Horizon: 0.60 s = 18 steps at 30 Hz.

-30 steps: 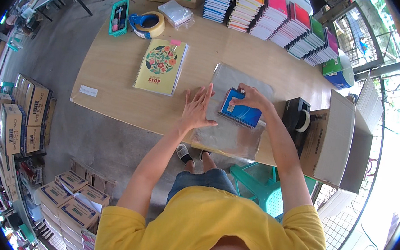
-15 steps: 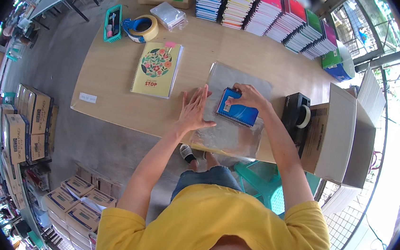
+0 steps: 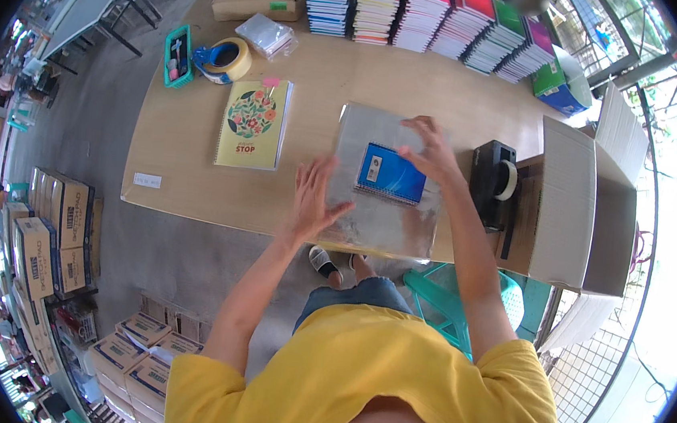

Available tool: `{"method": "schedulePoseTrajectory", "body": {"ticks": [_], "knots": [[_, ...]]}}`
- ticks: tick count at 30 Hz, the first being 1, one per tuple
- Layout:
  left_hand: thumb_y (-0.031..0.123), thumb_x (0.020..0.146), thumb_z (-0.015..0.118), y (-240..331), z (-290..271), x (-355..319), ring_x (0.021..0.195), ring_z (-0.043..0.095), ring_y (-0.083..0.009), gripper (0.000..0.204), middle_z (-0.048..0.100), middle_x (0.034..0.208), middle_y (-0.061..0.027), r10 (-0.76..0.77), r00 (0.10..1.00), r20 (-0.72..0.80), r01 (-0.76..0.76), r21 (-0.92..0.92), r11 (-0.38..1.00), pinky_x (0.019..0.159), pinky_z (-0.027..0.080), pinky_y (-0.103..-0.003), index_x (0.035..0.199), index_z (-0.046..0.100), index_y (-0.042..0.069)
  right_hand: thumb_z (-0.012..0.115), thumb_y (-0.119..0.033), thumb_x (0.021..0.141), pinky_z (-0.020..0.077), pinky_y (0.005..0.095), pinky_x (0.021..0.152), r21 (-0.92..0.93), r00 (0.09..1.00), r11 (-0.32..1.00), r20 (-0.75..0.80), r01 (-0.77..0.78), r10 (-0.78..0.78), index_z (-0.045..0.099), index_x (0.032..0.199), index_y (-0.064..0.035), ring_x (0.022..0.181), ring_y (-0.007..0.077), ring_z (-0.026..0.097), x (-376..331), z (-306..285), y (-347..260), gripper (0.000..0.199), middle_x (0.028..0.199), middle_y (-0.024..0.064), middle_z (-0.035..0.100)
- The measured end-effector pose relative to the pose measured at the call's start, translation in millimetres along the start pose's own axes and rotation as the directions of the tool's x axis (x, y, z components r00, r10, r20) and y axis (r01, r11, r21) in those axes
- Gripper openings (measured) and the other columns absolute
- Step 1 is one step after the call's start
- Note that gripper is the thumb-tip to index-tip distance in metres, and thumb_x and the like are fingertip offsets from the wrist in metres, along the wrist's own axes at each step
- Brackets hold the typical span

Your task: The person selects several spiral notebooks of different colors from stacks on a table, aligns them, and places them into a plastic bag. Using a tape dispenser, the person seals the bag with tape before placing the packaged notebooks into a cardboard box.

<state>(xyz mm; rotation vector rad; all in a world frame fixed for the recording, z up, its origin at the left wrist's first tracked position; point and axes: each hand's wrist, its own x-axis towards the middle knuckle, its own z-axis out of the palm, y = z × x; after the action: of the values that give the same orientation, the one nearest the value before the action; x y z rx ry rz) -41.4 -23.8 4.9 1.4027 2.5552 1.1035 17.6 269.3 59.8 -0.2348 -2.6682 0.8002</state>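
Note:
A small blue spiral notebook (image 3: pixel 396 174) lies on a flat clear plastic sheet (image 3: pixel 345 227) near the table's front edge. My right hand (image 3: pixel 432 151) is just off the notebook's upper right corner, its fingers apart and nothing in them. My left hand (image 3: pixel 315 201) is at the left edge of the plastic sheet with its fingers spread, also holding nothing. To the left of that hand lies a yellow spiral notebook (image 3: pixel 253 123) with a floral circle on its cover and a pink clip at its top.
Stacks of coloured notebooks (image 3: pixel 440 19) line the table's far edge. On the right stand a black tape dispenser (image 3: pixel 490 184) and an open carton (image 3: pixel 568 207). A tape roll (image 3: pixel 231 59), a green basket (image 3: pixel 178 56) and plastic packets (image 3: pixel 265 34) sit at the back left.
My right hand has let go of the small blue notebook and lifted away to its upper right. The left hand has shifted slightly left, fingers still spread.

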Motion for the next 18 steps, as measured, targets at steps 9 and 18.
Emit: {"method": "schedulePoseTrajectory", "body": {"ticks": [9,18], "knots": [[0.021,0.082,0.068,17.9,14.0,-15.5,0.093,0.063,-0.0285,0.013,0.065,0.097,-0.0036,0.118,0.87,0.479,-0.068,-0.12,0.99,0.075,0.051,-0.041,0.092,0.066,0.013,0.079,-0.012,0.073,0.0531,0.0368,0.076,0.217,0.949,0.94,0.232,-0.264,0.213,0.071,0.088,-0.0084,0.083,0.0246,0.065,-142.7,-45.8,-84.1,0.018,0.087,0.0069,0.064],[0.012,0.087,0.061,68.0,-20.6,7.7,0.082,0.066,-0.0358,0.007,0.068,0.086,-0.0117,0.287,0.933,0.218,-0.277,-0.073,0.958,0.07,0.052,-0.045,0.089,0.065,0.007,0.072,-0.011,0.073,0.0516,0.0436,0.074,-0.151,0.99,0.978,-0.03,-0.143,0.14,0.07,0.088,-0.0111,0.088,0.027,0.064,-176.6,12.8,-74.8,0.015,0.091,0.0061,0.064]]}}
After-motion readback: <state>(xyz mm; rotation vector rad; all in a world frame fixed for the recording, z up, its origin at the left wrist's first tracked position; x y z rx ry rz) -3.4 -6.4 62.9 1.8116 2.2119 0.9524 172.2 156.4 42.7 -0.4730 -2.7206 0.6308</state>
